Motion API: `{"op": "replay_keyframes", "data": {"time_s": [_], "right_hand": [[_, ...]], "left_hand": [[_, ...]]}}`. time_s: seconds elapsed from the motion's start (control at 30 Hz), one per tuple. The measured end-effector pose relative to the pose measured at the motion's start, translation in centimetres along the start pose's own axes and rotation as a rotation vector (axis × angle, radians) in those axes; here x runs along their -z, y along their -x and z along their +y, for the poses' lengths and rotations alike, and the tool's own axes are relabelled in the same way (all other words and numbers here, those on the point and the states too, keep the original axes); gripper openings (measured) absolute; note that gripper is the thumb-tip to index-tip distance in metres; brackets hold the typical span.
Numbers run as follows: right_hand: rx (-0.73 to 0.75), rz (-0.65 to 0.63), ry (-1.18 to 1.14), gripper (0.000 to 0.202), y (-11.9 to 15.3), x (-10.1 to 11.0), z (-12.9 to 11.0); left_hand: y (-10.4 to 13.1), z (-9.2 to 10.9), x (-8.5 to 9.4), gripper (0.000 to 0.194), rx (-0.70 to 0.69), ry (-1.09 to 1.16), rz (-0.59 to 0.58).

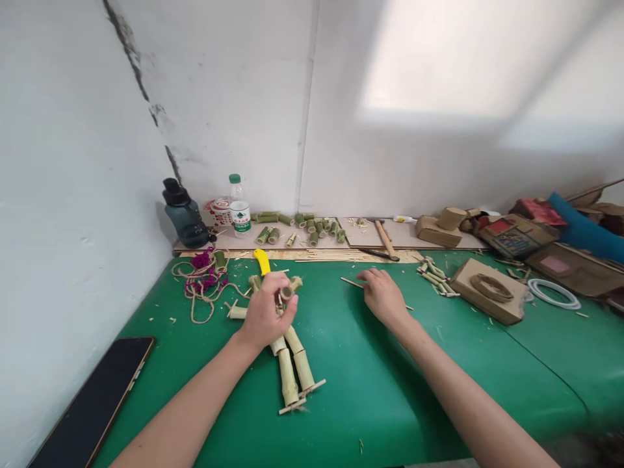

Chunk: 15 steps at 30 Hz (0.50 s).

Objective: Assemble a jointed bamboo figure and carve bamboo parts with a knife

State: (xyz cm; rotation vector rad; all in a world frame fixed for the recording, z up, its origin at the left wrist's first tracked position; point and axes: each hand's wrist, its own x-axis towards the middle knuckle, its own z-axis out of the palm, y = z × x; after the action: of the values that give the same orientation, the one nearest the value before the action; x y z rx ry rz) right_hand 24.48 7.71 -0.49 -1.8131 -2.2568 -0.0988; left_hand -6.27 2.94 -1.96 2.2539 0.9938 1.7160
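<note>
My left hand [269, 309] is closed around a short bamboo tube [286, 294], its open end facing me. Below and behind that hand lies a jointed figure of bamboo pieces [288, 374]; its two legs point toward me and end in small cross sticks, while the hand hides much of its middle. My right hand [383, 296] has its fingers curled on a thin bamboo stick [348, 282], whose two ends show on either side. A yellow-handled tool [262, 261] lies just beyond my left hand, partly covered.
Twine [197, 305] and purple cord [202, 260] lie left, near a dark bottle [185, 218] and a water bottle [240, 214]. Cut bamboo pieces [314, 227] and a hammer [386, 240] line the back. A cardboard box [487, 309] sits right; a phone [92, 403] lies front left.
</note>
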Motion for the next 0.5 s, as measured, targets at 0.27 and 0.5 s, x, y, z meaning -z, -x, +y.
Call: {"op": "replay_keyframes", "data": {"time_s": [0.27, 0.5], "right_hand": [[0.234, 0.022, -0.406, 0.037, -4.8, -1.8, -10.5], [0.742, -0.139, -0.294, 0.039, -12.6, -3.1, -16.4]], "left_hand": [[-0.3, 1.8, 0.5, 0.052, -0.110, -0.105, -0.110], [-0.4, 1.2, -0.3, 0.046, 0.374, 0.016, 0.134]]}}
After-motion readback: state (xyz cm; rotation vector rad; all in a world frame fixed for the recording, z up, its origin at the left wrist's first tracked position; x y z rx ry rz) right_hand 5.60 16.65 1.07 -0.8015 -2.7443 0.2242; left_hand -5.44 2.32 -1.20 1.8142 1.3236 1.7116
